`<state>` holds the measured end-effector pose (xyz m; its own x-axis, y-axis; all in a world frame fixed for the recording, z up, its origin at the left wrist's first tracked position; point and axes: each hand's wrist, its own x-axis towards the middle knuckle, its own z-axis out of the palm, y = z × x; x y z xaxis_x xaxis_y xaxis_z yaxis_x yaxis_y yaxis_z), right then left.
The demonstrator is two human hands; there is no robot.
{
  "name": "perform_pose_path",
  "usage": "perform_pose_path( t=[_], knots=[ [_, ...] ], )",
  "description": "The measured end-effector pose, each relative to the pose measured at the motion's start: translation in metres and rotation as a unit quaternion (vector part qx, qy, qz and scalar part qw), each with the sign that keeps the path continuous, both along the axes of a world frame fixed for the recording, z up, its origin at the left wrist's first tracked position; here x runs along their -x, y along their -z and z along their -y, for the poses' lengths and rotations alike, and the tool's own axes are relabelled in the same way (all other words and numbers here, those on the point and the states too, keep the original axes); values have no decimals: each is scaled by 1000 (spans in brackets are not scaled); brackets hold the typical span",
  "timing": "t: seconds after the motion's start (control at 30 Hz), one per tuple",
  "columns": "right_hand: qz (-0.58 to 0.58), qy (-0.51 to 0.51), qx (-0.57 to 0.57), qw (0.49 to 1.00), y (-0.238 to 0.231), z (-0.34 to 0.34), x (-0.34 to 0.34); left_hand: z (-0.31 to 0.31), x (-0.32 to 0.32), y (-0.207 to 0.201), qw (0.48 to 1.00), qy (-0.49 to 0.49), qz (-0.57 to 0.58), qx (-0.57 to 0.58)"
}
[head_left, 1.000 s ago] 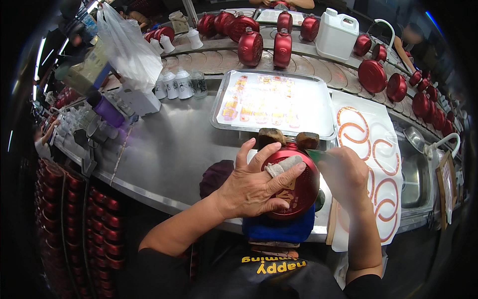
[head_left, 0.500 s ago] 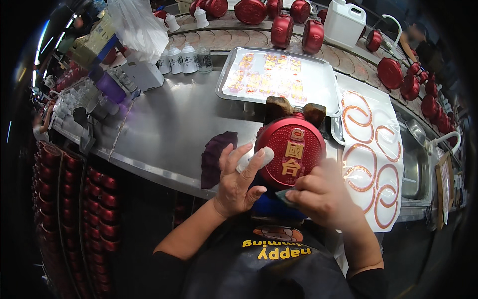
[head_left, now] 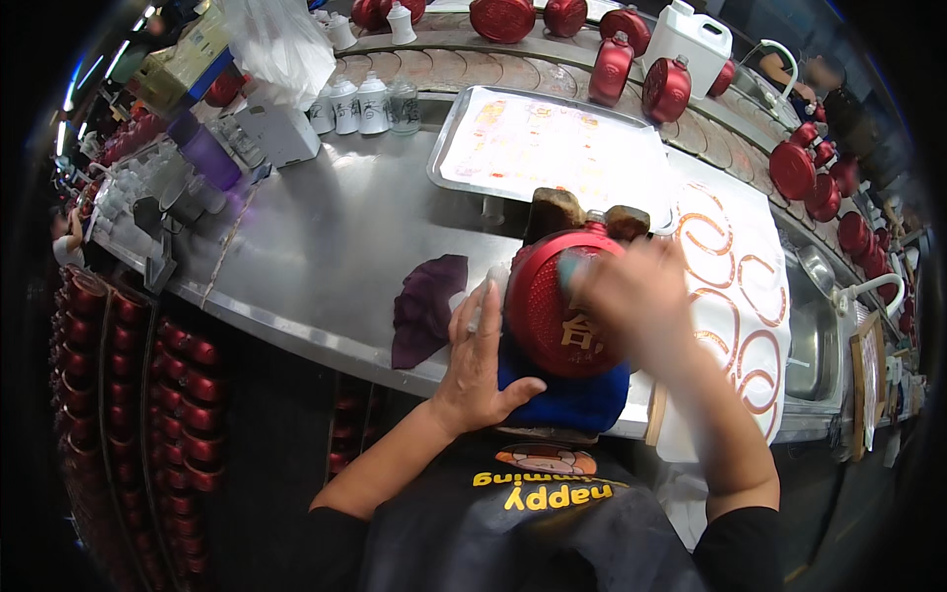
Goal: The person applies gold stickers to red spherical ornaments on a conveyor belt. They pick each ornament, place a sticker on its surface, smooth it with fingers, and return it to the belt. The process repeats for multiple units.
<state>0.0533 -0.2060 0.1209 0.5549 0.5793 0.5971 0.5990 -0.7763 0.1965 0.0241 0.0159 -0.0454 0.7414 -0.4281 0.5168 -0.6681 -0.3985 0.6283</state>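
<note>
A round, flat red bottle with raised gold characters lies in front of me, its neck between two brown blocks. My left hand is open beside the bottle's left edge, fingers stretched up and thumb apart; white wrapping covers a fingertip. Over the bottle's upper face, my right hand is closed on a small greenish pad, smeared by motion. The hand hides part of the gold characters. Under the bottle's near side lies a blue cloth. A crumpled purple cloth is left of my left hand.
A metal tray with decal sheets stands beyond the bottle. To the right are a white sheet of red ring decals and a sink. Red bottles line a curved conveyor at the back. Small white bottles stand far left.
My right hand has moved up with the pad from the bottle's lower edge to its upper face. My left hand has drawn slightly left and straightened against the bottle's side. Bottles on the conveyor have shifted right.
</note>
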Motion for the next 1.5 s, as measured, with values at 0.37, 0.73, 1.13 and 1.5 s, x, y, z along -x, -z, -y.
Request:
perform_pose_path(
  t=[0.37,0.73,1.13,1.5],
  knots=[
    [-359,-6,-261,896,45,65,92,4,-41,-57,938,114,252,-210],
    [-195,442,-153,862,148,335,-68,-4,-8,-26,977,44,198,-70],
    [-67,356,-141,921,164,367,-194,-10,-4,0,997,24,72,2],
    [-152,452,-120,871,143,363,-165,-1,-10,-17,996,41,84,-9]
  ],
)
